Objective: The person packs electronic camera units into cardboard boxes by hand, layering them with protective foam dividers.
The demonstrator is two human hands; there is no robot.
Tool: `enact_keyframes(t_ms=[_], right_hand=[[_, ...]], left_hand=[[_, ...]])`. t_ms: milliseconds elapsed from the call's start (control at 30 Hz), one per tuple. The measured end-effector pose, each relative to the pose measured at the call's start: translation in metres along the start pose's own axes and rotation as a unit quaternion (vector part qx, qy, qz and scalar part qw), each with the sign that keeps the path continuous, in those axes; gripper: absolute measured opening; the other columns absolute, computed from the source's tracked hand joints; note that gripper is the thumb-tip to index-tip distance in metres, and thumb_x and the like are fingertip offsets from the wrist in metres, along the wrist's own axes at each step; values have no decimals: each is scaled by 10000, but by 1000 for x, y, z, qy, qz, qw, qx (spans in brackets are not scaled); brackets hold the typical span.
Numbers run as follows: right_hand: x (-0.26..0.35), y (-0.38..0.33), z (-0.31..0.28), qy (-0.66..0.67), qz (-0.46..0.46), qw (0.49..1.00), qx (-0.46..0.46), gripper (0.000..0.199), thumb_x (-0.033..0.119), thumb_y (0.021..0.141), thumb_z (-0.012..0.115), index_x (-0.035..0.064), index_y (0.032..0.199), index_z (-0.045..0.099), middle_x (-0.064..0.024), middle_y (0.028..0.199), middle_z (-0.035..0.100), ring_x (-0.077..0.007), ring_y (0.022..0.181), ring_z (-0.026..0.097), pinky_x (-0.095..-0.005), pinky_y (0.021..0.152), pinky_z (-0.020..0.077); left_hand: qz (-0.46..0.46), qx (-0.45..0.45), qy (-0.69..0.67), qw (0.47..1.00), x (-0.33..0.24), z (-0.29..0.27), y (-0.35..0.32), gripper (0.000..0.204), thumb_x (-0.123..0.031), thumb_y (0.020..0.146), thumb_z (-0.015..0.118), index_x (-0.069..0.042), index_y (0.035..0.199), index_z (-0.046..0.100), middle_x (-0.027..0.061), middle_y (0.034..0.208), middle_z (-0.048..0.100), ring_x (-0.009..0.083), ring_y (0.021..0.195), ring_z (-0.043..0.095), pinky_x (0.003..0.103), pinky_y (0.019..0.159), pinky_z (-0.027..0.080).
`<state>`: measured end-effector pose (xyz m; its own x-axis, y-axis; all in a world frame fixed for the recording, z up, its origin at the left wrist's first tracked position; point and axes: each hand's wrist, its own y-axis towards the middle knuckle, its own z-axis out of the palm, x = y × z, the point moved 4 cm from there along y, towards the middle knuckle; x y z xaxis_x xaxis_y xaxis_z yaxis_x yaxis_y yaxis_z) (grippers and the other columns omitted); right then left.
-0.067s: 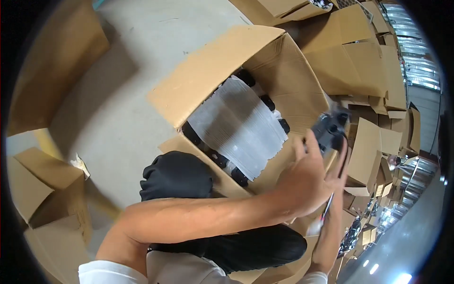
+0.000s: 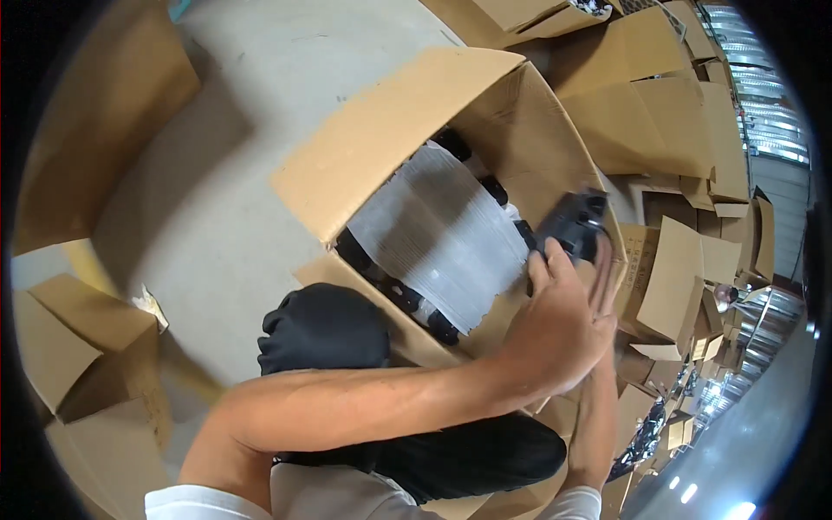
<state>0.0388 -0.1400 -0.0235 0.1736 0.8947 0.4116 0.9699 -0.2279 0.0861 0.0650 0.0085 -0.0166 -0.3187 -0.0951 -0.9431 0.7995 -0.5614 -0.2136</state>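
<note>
A black moulded plastic part (image 2: 572, 224), blurred by motion, is held over the right side of an open cardboard box (image 2: 390, 130). My left hand (image 2: 559, 334) reaches across from the left and grips the part's lower left side. Behind it, my right hand (image 2: 604, 277) has its fingers along the part's lower right edge; its palm is mostly hidden by the left hand. Inside the box lies a grey ribbed sheet (image 2: 442, 234), and similar black parts (image 2: 403, 296) stick out around its edges.
My bent knee in black cloth (image 2: 325, 334) is against the box's near side. Open cartons stand at the lower left (image 2: 95, 329), the upper left (image 2: 104, 130) and the right (image 2: 672, 269). A crumpled scrap (image 2: 150, 306) lies beside the lower left carton.
Both hands have brought the black part leftward, inward over the box, and it has turned slightly. The box and sheet stay in place.
</note>
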Motion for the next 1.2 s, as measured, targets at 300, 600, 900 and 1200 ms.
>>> enact_keyframes(t_ms=[300,600,900,1200], right_hand=[[-8,81,284,-92,-163,972,140,1012,323,641,889,-80,1423,389,-216,1318,516,-387,1212,509,-456,1037,420],[5,76,330,-186,-87,955,214,1033,325,645,884,-36,1451,349,-166,1297,493,-333,1213,502,-441,1035,424],[6,69,336,-155,-92,964,197,1043,355,666,867,-39,1477,342,-178,1306,497,-334,1230,496,-432,1059,409],[-11,59,300,-133,-137,961,200,974,391,669,877,-77,1395,427,-220,1343,510,-365,1294,478,-469,1124,354]], left_hand=[[97,-63,-24,993,-4,0,-9,743,-148,903,677,192,1396,237,394,1237,459,485,1088,553,475,981,449],[16,16,-15,1000,-5,-3,-5,782,-120,896,666,127,1455,178,349,1368,357,487,1061,595,463,872,520],[19,83,-19,996,1,3,-10,759,-83,896,664,128,1445,185,368,1340,385,519,1072,574,499,929,481],[43,100,76,991,29,43,-13,676,-138,908,702,112,1415,331,278,1207,528,277,1002,630,341,761,547]])
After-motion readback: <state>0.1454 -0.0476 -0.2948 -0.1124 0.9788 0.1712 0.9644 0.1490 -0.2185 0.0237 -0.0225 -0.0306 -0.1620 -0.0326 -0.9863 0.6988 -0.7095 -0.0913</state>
